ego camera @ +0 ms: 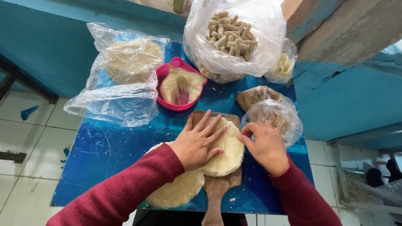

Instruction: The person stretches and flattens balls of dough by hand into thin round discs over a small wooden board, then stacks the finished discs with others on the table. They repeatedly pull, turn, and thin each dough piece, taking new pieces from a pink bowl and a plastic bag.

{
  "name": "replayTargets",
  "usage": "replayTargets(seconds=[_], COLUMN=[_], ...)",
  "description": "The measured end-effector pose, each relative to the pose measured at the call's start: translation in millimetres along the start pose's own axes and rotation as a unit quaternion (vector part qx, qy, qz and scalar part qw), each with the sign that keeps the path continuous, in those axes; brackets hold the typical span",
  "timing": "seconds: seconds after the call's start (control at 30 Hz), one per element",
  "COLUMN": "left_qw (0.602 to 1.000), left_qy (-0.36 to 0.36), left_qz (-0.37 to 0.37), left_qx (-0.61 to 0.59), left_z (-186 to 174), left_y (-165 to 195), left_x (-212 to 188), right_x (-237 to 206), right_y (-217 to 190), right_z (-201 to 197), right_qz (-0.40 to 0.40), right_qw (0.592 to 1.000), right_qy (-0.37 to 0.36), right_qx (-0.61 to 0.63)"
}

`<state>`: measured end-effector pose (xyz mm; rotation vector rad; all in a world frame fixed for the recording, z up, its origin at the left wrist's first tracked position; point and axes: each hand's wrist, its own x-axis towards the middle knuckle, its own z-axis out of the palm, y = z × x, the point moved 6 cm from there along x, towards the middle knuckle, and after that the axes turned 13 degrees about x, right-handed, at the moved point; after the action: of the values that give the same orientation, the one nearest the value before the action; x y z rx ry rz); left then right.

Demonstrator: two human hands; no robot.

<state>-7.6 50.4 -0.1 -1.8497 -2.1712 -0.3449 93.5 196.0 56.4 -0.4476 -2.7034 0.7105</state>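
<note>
Dough round (228, 152), pale and flat, lay on the wooden paddle board (217, 188) at the lower centre of the frame. The left hand (197, 144) pressed flat on it with fingers spread, gripping nothing. The right hand (266, 146) pinched the round's right edge between thumb and fingertips, its grip nearly closed on the dough.

A second flat dough sheet (176, 192) lay under the left forearm, partly tucked beneath the board's left side. Just above the board stood a pink heart-shaped tub (163, 73) holding a lump of dough. At the upper left a clear plastic bag (125, 62) held more pale dough, its loose end spilling toward the tub. At the top centre a big clear bag (234, 37) was filled with short tan sticks, and a small bag (284, 65) of pale pieces sat beside it. Close behind the right hand lay a crumpled bag (272, 111) of brown lumps, touching the board's upper right corner.

All rested on a glossy blue surface (104, 150) dotted with crumbs. White floor tiles (25, 138) showed at the left, and turquoise walls (343, 100) at the top and right.
</note>
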Motion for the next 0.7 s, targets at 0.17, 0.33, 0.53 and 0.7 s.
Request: replayTargets(seconds=[0.17, 0.33, 0.53, 0.7], left_qw=[1.000, 0.987, 0.965, 0.915], left_qy=[-0.002, -0.060, -0.155, -0.270], left_qz=[-0.009, -0.150, -0.213, -0.284], left_qx=[-0.009, -0.018, -0.004, -0.093], left_z=[-25.5, -72.1, -72.6, -48.2], left_y=[-11.6, -51.0, -68.3, -89.1], left_x=[3.1, -34.9, -78.1, -96.7], right_x=[-5.1, -9.9, -9.5, -9.2], right_y=[-23.2, -50.5, -47.3, -52.4], right_z=[-9.5, 9.5, 12.3, 22.9], right_qz=[-0.080, -0.211, -0.192, -0.210], right_qw=[0.994, 0.972, 0.974, 0.965], right_qy=[0.067, -0.032, -0.042, -0.111], right_qx=[0.011, 0.096, 0.117, 0.114])
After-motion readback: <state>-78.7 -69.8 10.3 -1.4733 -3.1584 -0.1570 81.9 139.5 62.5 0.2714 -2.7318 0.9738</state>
